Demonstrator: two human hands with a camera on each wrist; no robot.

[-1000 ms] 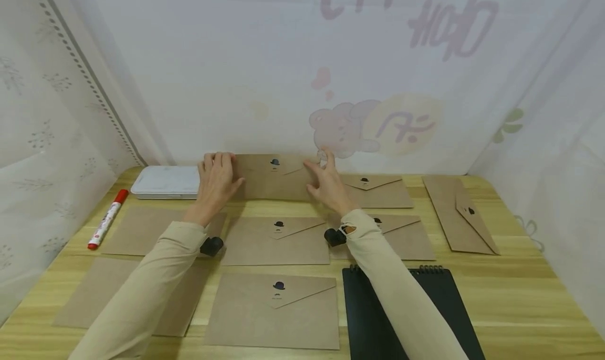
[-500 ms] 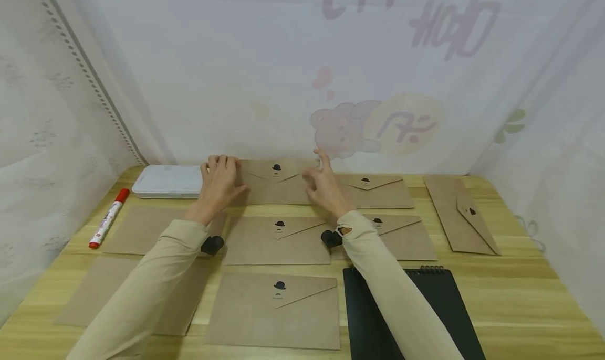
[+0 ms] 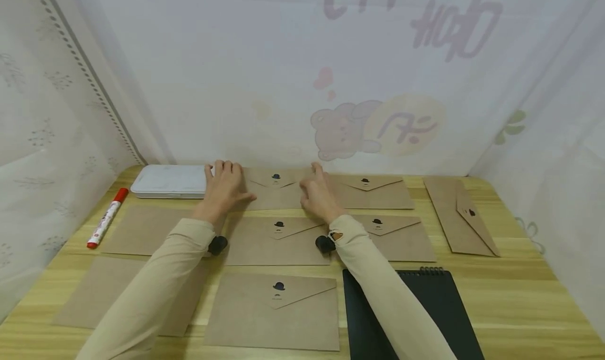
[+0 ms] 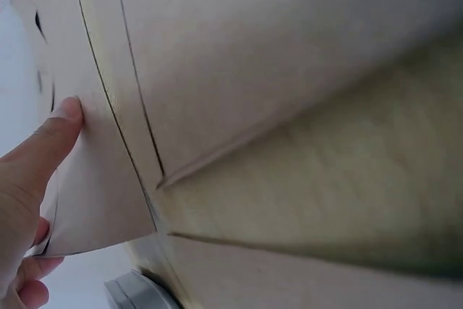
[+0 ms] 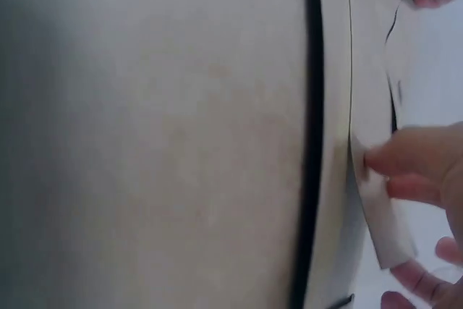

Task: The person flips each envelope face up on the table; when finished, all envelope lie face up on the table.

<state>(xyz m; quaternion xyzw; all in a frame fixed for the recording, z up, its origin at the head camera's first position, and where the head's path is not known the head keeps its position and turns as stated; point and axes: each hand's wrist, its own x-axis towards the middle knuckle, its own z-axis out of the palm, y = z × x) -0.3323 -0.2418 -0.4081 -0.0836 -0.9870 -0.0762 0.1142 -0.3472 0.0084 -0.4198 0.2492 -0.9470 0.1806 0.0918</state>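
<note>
A kraft paper envelope [image 3: 274,194] with a hat print spans both hands at the back of the table. My left hand [image 3: 223,191] holds its left end. In the left wrist view the left thumb [image 4: 65,117] lies on the envelope's face, with other fingers behind its edge. At the other end, my right hand [image 3: 320,192] holds the right edge; in the right wrist view the right thumb [image 5: 394,157] presses the face, while fingers show past the edge. The envelope lies low, close over the table, just behind another hat-printed envelope [image 3: 274,250].
A white case [image 3: 170,181] sits beside the left hand, with a red-capped marker [image 3: 107,218] nearer me. More envelopes lie around, including one at the back right [image 3: 392,196] and a turned one [image 3: 458,218]. A black spiral notebook [image 3: 435,307] lies under the right forearm.
The envelope in both hands has tipped down from a steeper stand and come slightly toward me. Both hands have lowered with it. The other envelopes stay where they were.
</note>
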